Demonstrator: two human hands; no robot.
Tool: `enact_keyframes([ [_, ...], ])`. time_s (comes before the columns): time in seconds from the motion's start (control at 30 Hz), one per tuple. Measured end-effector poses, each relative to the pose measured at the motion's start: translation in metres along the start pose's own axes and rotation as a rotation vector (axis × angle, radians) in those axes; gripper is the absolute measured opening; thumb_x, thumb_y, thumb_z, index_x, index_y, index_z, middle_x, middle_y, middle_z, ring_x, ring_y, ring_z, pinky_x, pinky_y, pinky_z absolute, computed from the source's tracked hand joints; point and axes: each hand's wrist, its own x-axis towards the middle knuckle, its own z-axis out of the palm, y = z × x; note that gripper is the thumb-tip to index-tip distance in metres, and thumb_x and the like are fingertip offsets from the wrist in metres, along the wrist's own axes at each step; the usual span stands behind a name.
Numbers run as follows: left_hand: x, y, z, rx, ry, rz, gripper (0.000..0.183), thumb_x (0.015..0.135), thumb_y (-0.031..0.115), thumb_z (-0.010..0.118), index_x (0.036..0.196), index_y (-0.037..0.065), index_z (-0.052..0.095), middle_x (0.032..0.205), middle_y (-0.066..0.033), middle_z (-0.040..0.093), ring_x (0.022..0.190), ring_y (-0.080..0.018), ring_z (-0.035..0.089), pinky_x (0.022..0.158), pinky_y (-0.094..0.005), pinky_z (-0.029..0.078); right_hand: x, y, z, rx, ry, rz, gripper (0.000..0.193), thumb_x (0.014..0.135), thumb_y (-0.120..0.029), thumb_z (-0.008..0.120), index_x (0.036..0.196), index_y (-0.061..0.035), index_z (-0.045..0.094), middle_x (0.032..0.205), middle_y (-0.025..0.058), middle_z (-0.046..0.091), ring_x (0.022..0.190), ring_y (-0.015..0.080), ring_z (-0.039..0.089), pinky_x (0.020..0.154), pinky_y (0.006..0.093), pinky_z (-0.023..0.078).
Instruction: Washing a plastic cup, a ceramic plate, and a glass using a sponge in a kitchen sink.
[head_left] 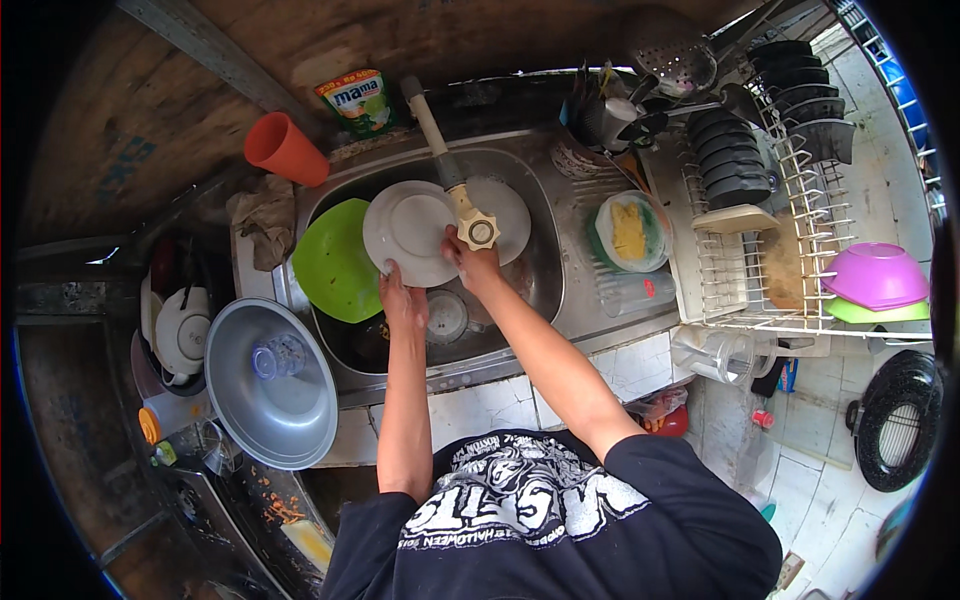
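A white plate (412,222) is tilted over the steel sink (548,285), beneath the tap (480,228) with its cream star-shaped knob. My left hand (402,298) grips the plate's near rim, thumb on top. At the plate's right edge, just below the knob, my right hand (472,262) is closed on it; some of its fingers are hidden. A second white plate (508,212) lies behind the tap. To the left is a green bowl (345,265) with dark specks. A clear glass mug (447,316) sits in the basin below my hands.
A grey basin (235,400) holding a clear cup (278,357) stands at left. An orange cup (287,150) and a detergent pouch (358,103) are behind the sink. Right of it are a tub with a yellow sponge (629,230) and a wire dish rack (800,215) with dark bowls.
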Motion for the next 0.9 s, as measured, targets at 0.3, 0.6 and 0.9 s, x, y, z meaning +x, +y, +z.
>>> enact_keyframes([
  [0.3,-0.020,-0.012,0.002,0.091,0.074,-0.057,0.035,0.099,0.020,0.049,0.132,0.008,0.045,0.126,-0.0084,0.054,0.117,-0.0240,0.054,0.098,-0.0419,0.047,0.103,0.036,-0.072,-0.793,0.228,-0.760,0.030,0.093,-0.016,0.046,0.116,-0.0017,0.057,0.100,0.0106,0.064,0.089,0.0262,0.066,0.074,0.0376,0.056],
  [0.6,-0.014,0.002,-0.024,0.027,0.111,-0.097,0.036,0.098,0.017,0.052,0.132,0.007,0.043,0.129,-0.0096,0.053,0.117,-0.0242,0.054,0.098,-0.0422,0.048,-0.005,-0.008,-0.011,-1.231,-0.174,-0.816,0.037,0.087,-0.015,0.056,0.121,-0.0018,0.054,0.118,0.0200,0.057,0.115,0.0386,0.052,0.098,0.0495,0.041],
  [0.9,-0.018,-0.037,0.010,-0.030,-0.005,-0.176,0.037,0.099,0.019,0.048,0.134,0.009,0.042,0.130,-0.0097,0.053,0.119,-0.0252,0.053,0.099,-0.0433,0.046,-0.040,-0.019,-0.059,-1.294,-0.032,-0.760,0.055,0.092,-0.024,0.054,0.135,0.0054,0.034,0.142,0.0348,0.027,0.135,0.0479,0.024,0.108,0.0566,0.025],
])
